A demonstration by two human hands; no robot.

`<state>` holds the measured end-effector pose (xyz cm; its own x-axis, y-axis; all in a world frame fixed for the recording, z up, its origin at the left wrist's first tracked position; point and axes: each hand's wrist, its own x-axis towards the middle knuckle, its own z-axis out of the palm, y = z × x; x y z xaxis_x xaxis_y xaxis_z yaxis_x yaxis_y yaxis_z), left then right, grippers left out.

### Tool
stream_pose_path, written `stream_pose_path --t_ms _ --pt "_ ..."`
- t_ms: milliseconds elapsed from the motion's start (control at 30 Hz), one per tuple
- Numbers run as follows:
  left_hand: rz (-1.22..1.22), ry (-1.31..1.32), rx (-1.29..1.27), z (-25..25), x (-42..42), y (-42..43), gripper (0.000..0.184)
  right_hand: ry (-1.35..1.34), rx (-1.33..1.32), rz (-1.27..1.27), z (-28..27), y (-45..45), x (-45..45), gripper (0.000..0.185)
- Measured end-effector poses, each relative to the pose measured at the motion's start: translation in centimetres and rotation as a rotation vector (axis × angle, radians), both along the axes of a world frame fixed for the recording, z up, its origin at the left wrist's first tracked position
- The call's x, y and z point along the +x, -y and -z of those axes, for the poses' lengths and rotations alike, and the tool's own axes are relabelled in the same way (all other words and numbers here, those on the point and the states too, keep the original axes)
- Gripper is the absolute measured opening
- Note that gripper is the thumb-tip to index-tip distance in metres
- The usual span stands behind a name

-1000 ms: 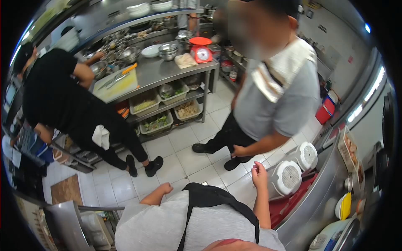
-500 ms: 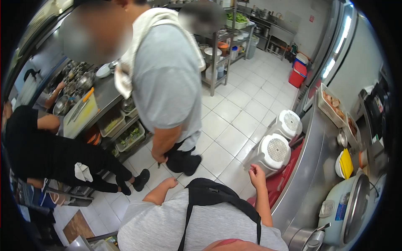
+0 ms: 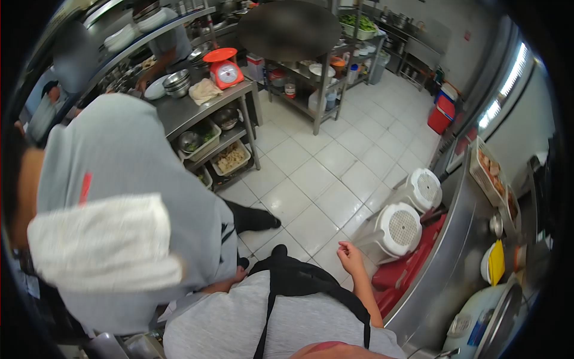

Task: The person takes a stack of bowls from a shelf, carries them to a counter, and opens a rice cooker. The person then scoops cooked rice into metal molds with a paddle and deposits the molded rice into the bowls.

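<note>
My right hand (image 3: 350, 258) hangs in the air in front of me with loosely curled fingers and nothing in it. White plastic stools (image 3: 399, 230) with perforated seats stand just beyond it. My left hand (image 3: 240, 274) is low beside my black apron (image 3: 305, 280), close to a person in a grey shirt (image 3: 113, 143); its fingers are too small and partly hidden to make out. A white towel (image 3: 101, 239) lies over that person's back.
A steel counter (image 3: 427, 287) runs along the right, with red plastic items (image 3: 394, 278) under it and a large lidded pot (image 3: 478, 320) on it. A steel worktable (image 3: 230, 99) bears a red scale (image 3: 227, 70). Shelving (image 3: 323, 102) stands ahead on white tiles.
The person in grey has moved from in front of me to my left, turning their back. The worktable with the scale has come into view. My right hand has shifted slightly left and lower.
</note>
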<state>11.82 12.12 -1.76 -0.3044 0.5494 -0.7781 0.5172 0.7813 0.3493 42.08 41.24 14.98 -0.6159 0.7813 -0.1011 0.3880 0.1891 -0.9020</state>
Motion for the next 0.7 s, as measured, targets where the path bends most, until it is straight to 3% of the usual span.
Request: stream_pose_path --t_ms 467,700 --pt "-0.620 -0.042 -0.077 1.0 -6.7 4.2 0.048 0.112 0.138 -0.723 -2.1 -8.1 -27.0 0.032" --pt "-0.764 -0.128 -0.020 0.4 -12.4 1.1 0.047 0.034 0.075 -0.741 -3.2 -11.5 -36.7 0.030"
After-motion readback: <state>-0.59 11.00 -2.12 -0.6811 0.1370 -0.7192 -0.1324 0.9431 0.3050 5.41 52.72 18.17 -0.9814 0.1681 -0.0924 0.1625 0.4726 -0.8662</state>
